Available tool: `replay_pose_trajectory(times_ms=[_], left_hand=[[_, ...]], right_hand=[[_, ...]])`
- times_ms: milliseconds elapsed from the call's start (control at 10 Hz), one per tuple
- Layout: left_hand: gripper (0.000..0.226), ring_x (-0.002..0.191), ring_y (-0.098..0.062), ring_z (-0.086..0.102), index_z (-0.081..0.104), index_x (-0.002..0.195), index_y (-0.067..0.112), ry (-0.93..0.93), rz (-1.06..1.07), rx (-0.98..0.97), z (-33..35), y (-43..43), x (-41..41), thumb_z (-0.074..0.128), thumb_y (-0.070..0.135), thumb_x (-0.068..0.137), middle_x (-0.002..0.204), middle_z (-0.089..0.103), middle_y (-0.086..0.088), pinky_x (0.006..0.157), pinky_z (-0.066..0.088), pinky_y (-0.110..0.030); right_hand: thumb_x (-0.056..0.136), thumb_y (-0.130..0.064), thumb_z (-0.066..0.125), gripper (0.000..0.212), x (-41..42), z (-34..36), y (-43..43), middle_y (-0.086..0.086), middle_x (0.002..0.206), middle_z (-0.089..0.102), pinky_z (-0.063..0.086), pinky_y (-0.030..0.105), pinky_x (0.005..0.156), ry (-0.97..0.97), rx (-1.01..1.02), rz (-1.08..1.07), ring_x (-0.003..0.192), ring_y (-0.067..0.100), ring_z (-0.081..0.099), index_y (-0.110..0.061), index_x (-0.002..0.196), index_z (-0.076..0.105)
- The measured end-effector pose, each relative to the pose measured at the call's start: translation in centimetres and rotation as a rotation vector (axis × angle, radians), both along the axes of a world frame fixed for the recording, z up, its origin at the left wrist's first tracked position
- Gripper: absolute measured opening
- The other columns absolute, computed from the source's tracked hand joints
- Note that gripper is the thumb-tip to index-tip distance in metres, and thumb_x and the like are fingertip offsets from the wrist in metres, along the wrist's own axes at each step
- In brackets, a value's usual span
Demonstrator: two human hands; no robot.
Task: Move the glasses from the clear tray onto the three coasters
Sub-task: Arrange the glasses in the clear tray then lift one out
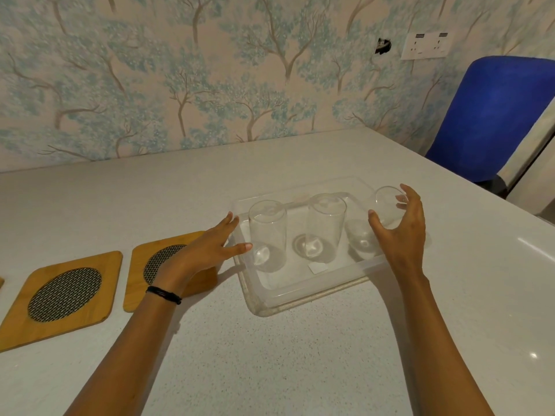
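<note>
Three clear glasses stand in a clear tray [300,292] at the table's middle right: the left glass [267,235], the middle glass [323,226] and the right glass [380,219]. My right hand [399,232] curves around the right glass with fingers spread, thumb on its near side; a firm grip is not visible. My left hand [210,250] lies open against the tray's left rim, partly over a wooden coaster [141,292] with a mesh centre. A second coaster [64,292] lies further left. The corner of a third coaster [1,282] shows at the left edge.
The grey speckled table [270,355] runs back to a wall with tree-pattern wallpaper. A blue chair [492,115] stands beyond the table's right edge. A wall socket [426,45] sits above it.
</note>
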State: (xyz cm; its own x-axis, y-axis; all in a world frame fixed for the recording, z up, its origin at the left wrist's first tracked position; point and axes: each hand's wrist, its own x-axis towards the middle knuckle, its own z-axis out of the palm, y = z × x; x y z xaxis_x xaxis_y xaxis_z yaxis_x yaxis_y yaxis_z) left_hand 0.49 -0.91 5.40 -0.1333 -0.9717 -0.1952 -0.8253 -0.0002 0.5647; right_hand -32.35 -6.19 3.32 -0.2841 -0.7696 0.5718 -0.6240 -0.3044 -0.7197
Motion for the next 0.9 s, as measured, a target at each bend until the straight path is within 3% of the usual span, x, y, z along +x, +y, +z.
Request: replay_pose_trajectory(times_ms=[200,500,900], left_hand=[[0.081,0.146,-0.019,0.002,-0.003,0.147,0.022,0.006,-0.001,-0.003,0.0,0.0,0.0,0.048,0.045,0.089,0.158,-0.01,0.002,0.117,0.012,-0.037],[0.08,0.146,-0.018,0.002,-0.002,0.148,0.021,0.008,0.001,-0.006,-0.1,-0.1,0.0,0.048,0.046,0.09,0.159,-0.01,0.002,0.117,0.011,-0.036],[0.08,0.146,-0.02,0.005,-0.001,0.148,0.022,0.026,0.011,-0.008,-0.1,0.1,0.1,0.048,0.048,0.089,0.159,-0.01,0.003,0.117,0.014,-0.039]], right_hand=[[0.075,-0.037,0.071,0.074,0.1,0.0,0.0,0.009,0.129,0.055,0.04,0.05,0.104,0.015,-0.007,-0.005,0.114,0.022,0.052,-0.023,0.137,0.034],[0.076,-0.043,0.069,0.072,-0.1,-0.3,-0.2,0.007,0.124,0.057,0.039,0.049,0.104,0.02,0.001,0.026,0.112,0.021,0.052,-0.026,0.136,0.032],[0.081,-0.045,0.055,0.062,0.8,0.6,0.3,0.013,0.133,0.052,0.039,0.047,0.103,0.072,-0.021,-0.065,0.12,0.028,0.049,-0.012,0.132,0.044]])
